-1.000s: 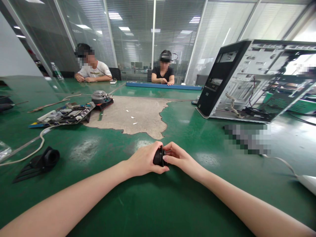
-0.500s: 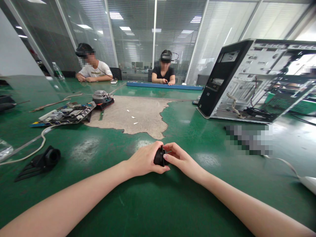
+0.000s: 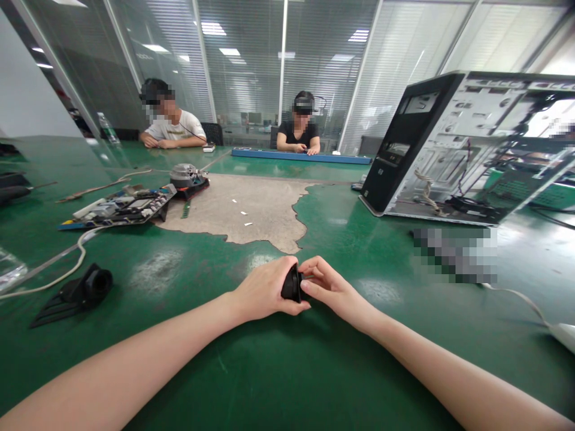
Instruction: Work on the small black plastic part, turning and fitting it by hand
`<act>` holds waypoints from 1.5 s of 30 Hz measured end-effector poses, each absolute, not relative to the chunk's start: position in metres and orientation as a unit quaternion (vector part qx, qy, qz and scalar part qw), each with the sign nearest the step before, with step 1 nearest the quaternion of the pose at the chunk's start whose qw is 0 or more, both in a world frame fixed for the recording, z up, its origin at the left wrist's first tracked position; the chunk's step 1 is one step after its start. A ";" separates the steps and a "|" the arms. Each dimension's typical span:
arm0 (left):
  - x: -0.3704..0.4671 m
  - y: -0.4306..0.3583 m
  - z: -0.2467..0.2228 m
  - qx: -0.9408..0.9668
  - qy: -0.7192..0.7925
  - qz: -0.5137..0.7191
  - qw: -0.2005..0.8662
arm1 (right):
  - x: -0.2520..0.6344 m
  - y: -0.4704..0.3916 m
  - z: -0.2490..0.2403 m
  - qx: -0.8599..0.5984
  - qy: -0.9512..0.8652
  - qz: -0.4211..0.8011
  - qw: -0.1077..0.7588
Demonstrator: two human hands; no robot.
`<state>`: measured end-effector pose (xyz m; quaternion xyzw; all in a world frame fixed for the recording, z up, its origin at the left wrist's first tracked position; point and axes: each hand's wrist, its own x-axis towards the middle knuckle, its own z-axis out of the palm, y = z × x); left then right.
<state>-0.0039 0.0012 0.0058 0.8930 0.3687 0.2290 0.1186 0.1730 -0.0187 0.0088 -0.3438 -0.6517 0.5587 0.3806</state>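
Just above the green table [image 3: 251,371], both hands meet at a small black round part [image 3: 291,285] with a flange; its exact kind does not show. My left hand [image 3: 268,288] is wrapped around the part from the left, thumb below and fingers over its far side. From the right, my right hand [image 3: 330,286] pinches the part's narrower end between thumb and fingers. Much of the part is covered by my fingers. Off to the left lies another black plastic piece [image 3: 87,287] with a round opening and a slatted tail.
A circuit board [image 3: 121,206] and a metal-topped fan-like unit [image 3: 187,179] sit left of a bare worn patch [image 3: 251,209]. An open computer case [image 3: 395,149] stands at right. Two people [image 3: 173,126] sit across the table, behind a blue bar [image 3: 300,157]. A white cable [image 3: 81,251] runs at left.
The view has shifted very slightly. Both hands keep their hold on the black part, which seems turned a little between them.
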 end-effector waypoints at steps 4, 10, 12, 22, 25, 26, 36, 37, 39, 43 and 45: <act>-0.004 0.001 0.005 0.892 0.369 0.229 0.122 | 0.171 -0.018 0.009 -0.375 -0.635 0.559 0.379; -0.004 0.001 0.006 0.890 0.375 0.227 0.128 | 0.172 -0.018 0.014 -0.363 -0.629 0.586 0.361; -0.004 0.001 0.006 0.890 0.372 0.229 0.133 | 0.173 -0.019 0.014 -0.348 -0.633 0.591 0.359; -0.003 0.000 0.007 0.892 0.371 0.224 0.125 | 0.171 -0.020 0.012 -0.352 -0.629 0.576 0.385; -0.003 0.001 0.007 0.892 0.371 0.225 0.125 | 0.170 -0.019 0.012 -0.374 -0.618 0.580 0.378; -0.003 0.001 0.006 0.892 0.371 0.226 0.124 | 0.170 -0.019 0.013 -0.381 -0.616 0.582 0.370; -0.003 -0.001 0.008 0.893 0.368 0.223 0.130 | 0.171 -0.016 0.011 -0.386 -0.643 0.566 0.343; -0.003 -0.001 0.008 0.893 0.368 0.224 0.133 | 0.172 -0.016 0.011 -0.383 -0.643 0.567 0.343; -0.003 -0.001 0.008 0.891 0.368 0.226 0.138 | 0.172 -0.017 0.012 -0.375 -0.640 0.573 0.347; -0.003 0.000 0.007 0.888 0.375 0.229 0.135 | 0.174 -0.018 0.014 -0.348 -0.637 0.589 0.355; -0.003 0.000 0.006 0.889 0.375 0.228 0.133 | 0.175 -0.018 0.013 -0.332 -0.638 0.597 0.355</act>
